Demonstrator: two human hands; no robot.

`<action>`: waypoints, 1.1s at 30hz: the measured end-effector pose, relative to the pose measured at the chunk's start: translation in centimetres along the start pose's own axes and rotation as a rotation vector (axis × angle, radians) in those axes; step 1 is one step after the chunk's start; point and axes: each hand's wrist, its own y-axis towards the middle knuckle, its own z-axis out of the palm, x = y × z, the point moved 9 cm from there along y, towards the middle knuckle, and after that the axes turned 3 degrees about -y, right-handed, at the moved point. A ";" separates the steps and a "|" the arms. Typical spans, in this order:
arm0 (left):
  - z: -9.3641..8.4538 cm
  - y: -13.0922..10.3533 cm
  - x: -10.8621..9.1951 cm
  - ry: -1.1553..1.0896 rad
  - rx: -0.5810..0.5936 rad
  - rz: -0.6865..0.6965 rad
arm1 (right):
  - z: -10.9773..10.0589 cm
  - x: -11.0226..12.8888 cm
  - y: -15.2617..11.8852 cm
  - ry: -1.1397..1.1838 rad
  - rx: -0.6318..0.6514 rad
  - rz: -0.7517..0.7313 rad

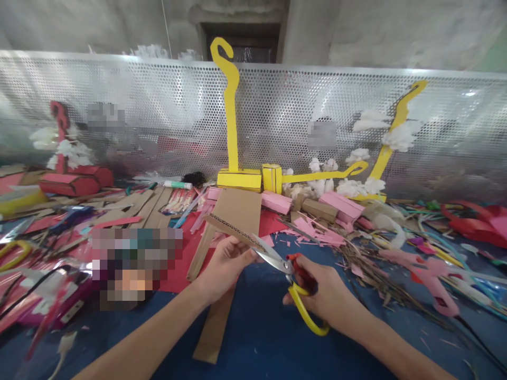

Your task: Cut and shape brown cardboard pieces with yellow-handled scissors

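Observation:
My left hand point(225, 272) pinches a narrow strip of corrugated cardboard point(229, 226) that slants up to the left, its fluted edge facing me. In my right hand point(320, 290) is a pair of scissors point(307, 311) with yellow and red handles. The metal blades point left and lie along the strip's near end, close to my left fingertips. Below my left hand a flat cardboard strip point(214, 332) rests on the blue table. Behind the hands lies a wider cardboard piece point(240, 208), partly hidden by the held strip.
Yellow hook-shaped paper pieces point(232, 121) stand against a perforated metal panel point(158, 89). Pink paper boxes point(341, 207) and scraps lie behind my hands. A pink glue gun point(430, 272) with a cord is at right, beside brown twigs point(372, 274). A red piece point(71, 179) stands far left.

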 end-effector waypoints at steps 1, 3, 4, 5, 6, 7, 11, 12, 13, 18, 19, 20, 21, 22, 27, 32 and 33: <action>0.0 0.0 0.0 0.000 0.000 0.001 | -0.1 0.0 0.0 0.010 -0.007 -0.002; -0.1 0.0 0.0 0.010 0.004 -0.002 | -0.3 0.1 0.0 0.007 -0.027 -0.010; -0.2 0.0 0.1 0.019 0.006 -0.005 | -0.4 0.2 -0.1 -0.001 -0.037 -0.016; -0.2 0.0 0.2 0.027 0.006 -0.006 | -0.5 0.3 -0.1 -0.010 -0.047 -0.021; -0.3 0.0 0.2 0.034 0.005 -0.006 | -0.6 0.3 -0.1 -0.020 -0.054 -0.025; -0.3 0.0 0.2 0.039 0.003 -0.007 | -0.7 0.4 -0.1 -0.030 -0.063 -0.027; -0.4 0.0 0.3 0.056 -0.004 -0.017 | -1.0 0.2 -0.1 -0.038 -0.088 -0.015; -0.4 0.0 0.3 0.057 -0.005 -0.019 | -1.0 0.1 -0.1 -0.033 -0.088 -0.010; -0.3 -0.1 0.2 0.057 -0.005 -0.020 | -1.0 0.0 0.0 -0.030 -0.088 -0.005; -0.1 -0.1 0.0 0.046 -0.006 -0.028 | -1.0 -0.1 0.0 -0.036 -0.092 -0.005; -0.1 -0.1 0.0 0.045 -0.003 -0.029 | -1.0 -0.1 -0.1 -0.036 -0.093 -0.007; 0.0 -0.1 0.0 0.045 0.001 -0.029 | -1.0 -0.1 -0.1 -0.036 -0.091 -0.008; 0.1 -0.1 0.0 0.044 0.006 -0.028 | -1.0 -0.1 -0.2 -0.035 -0.089 -0.008; 0.2 0.0 0.0 0.042 0.012 -0.027 | -1.0 -0.1 -0.2 -0.032 -0.087 -0.008; 0.3 0.0 -0.2 0.028 0.025 -0.015 | -1.1 0.0 -0.3 -0.021 -0.103 -0.014; 0.6 -0.2 -0.6 0.038 0.052 0.001 | -1.4 0.3 -0.3 0.008 -0.141 -0.009; 0.6 -0.2 -0.6 0.044 0.053 0.004 | -1.5 0.3 -0.2 0.001 -0.150 -0.004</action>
